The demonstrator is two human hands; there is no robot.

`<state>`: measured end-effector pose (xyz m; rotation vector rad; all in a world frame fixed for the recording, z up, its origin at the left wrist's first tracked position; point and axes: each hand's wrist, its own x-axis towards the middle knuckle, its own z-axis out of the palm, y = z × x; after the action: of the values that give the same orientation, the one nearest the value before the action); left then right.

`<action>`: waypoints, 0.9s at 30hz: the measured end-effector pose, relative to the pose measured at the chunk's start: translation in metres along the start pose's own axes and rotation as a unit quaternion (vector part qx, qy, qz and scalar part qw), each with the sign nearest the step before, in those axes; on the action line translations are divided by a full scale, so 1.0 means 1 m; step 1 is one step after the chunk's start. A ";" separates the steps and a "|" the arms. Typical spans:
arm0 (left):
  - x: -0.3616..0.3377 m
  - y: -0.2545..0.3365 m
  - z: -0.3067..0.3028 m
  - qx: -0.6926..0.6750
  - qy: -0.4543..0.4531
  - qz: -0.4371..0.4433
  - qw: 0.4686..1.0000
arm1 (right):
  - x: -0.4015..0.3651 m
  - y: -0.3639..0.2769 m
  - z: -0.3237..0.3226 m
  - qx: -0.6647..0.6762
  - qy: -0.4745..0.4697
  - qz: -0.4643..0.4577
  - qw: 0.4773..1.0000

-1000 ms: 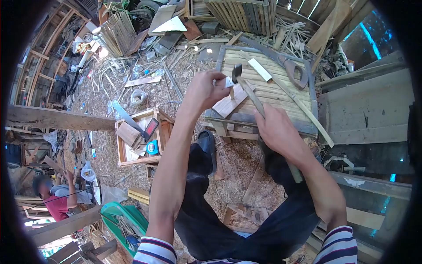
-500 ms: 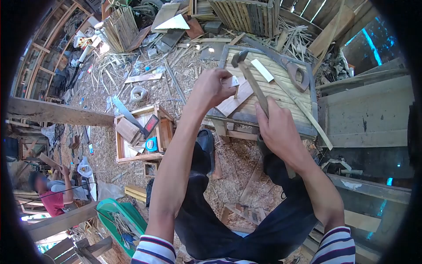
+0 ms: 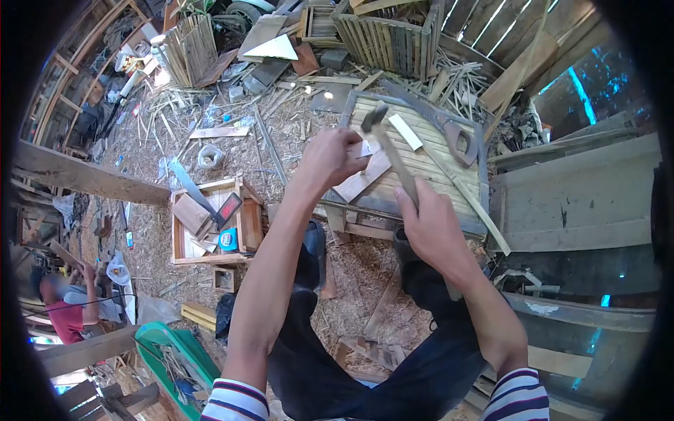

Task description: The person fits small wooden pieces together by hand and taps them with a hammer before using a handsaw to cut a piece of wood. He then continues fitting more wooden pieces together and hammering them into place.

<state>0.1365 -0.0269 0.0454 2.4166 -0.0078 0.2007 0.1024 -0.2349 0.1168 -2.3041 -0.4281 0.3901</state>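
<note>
Slatted table (image 3: pixel 425 168) set on shaving-strewn floor (image 3: pixel 358 259). Small pale piece (image 3: pixel 365 148) pinched between closed left-hand (image 3: pixel 330 158) fingers, over flat board (image 3: pixel 365 179) laid on table. Hammer (image 3: pixel 394 153) handle wrapped by right hand (image 3: pixel 435 217), head near left fingers.

left arm (image 3: pixel 263 288): extended forward, forearm bare, slanting slightly rightward. left hand (image 3: pixel 328 158): back uppermost, fingers (image 3: pixel 355 164) drawn together in pinch, tips toward right. right arm (image 3: pixel 490 319): elbow bent outward, forearm bare, angled forward and inward. right hand (image 3: pixel 434 224): back uppermost, fingers curled in grip, thumb pointing forward.
</note>
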 end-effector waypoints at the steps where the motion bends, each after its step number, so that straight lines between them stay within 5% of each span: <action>1: -0.001 -0.002 0.002 0.008 0.009 0.014 1.000 | -0.002 -0.006 -0.002 0.034 0.012 0.015 0.999; 5: 0.000 0.003 -0.001 0.008 0.008 0.027 1.000 | 0.004 0.030 0.018 -0.055 -0.013 -0.021 0.998; 8: 0.000 0.008 -0.007 0.009 -0.033 -0.043 0.999 | 0.001 0.012 0.007 -0.018 -0.009 -0.010 1.000; 11: -0.001 -0.002 0.003 0.004 0.024 0.028 0.999 | -0.004 -0.004 0.001 0.040 0.027 0.008 0.999; 14: -0.001 0.002 -0.002 0.003 -0.013 -0.002 1.000 | 0.005 0.039 0.019 -0.037 0.004 -0.038 0.999; 20: -0.003 -0.001 0.000 0.005 0.002 0.021 1.000 | -0.002 -0.001 -0.001 0.048 0.031 0.003 0.998; 25: 0.001 0.005 -0.006 0.009 -0.024 -0.029 0.999 | 0.007 0.020 0.014 -0.022 0.019 -0.077 0.997; 27: 0.000 -0.001 -0.003 0.003 -0.011 -0.003 1.000 | 0.003 0.006 0.004 0.016 0.022 -0.024 0.999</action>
<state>0.1356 -0.0239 0.0470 2.4247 -0.0097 0.1710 0.1051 -0.2352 0.1094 -2.2630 -0.4511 0.3189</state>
